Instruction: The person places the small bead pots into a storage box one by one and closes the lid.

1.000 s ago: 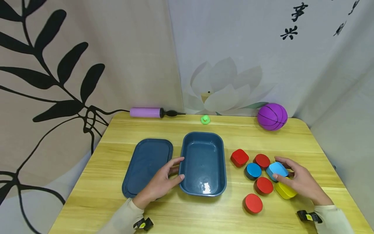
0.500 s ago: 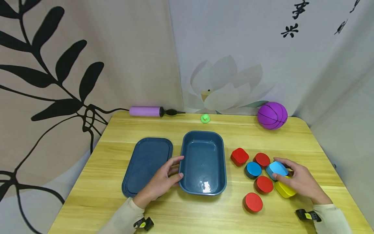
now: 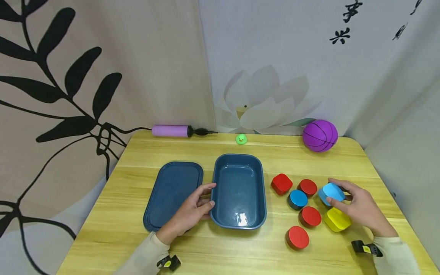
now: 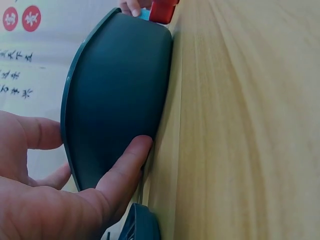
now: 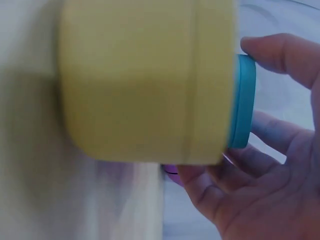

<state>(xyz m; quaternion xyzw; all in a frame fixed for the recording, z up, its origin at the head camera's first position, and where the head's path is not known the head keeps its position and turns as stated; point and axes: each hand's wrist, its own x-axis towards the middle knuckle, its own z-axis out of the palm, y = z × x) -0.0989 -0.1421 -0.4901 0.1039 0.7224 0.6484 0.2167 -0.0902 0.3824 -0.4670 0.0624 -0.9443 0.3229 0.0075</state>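
While touched, the container (image 3: 239,191) points lengthwise forward.

lid (image 3: 173,187) left of tub (image 3: 238,189), blocks (image 3: 310,217) right

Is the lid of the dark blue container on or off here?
Off: the lid lies on the wooden table beside the dark blue container, whose inside is exposed.
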